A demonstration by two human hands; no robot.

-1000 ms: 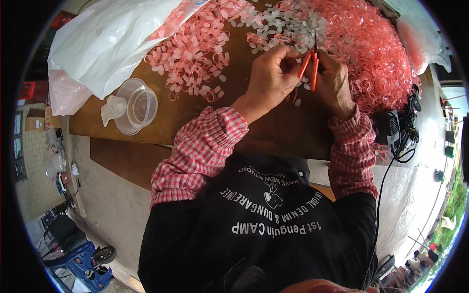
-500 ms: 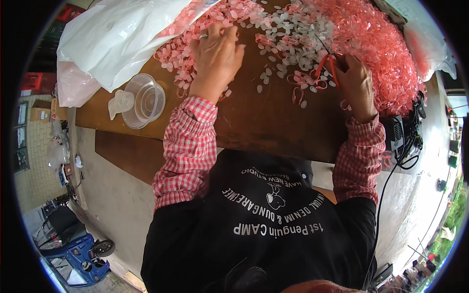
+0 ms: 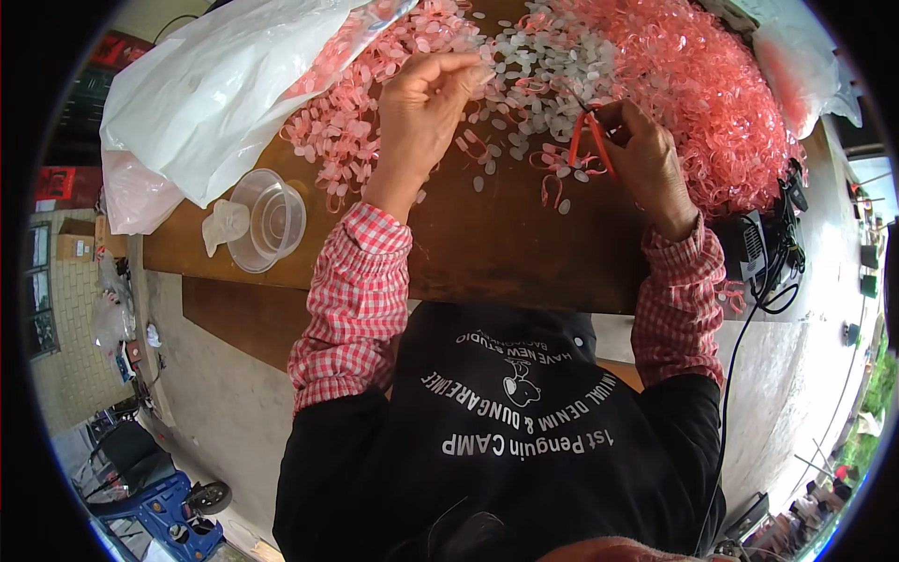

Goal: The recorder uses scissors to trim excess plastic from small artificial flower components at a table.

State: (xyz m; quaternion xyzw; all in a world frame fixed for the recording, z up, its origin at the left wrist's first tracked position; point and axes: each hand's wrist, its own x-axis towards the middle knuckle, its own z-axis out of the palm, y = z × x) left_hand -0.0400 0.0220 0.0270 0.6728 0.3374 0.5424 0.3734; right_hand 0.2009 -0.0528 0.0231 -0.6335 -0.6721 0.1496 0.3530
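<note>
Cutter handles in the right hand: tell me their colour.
Orange-red, on the cutter held by the right hand; head view.

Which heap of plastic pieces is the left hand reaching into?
The left hand reaches the pale pink heap beside the white bag, not the denser, deeper pink pile at far right.

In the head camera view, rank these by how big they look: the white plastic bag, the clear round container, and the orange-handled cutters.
1. White plastic bag, by far the largest.
2. Clear round container.
3. Orange-handled cutters, smallest, partly hidden in the right hand.
</note>
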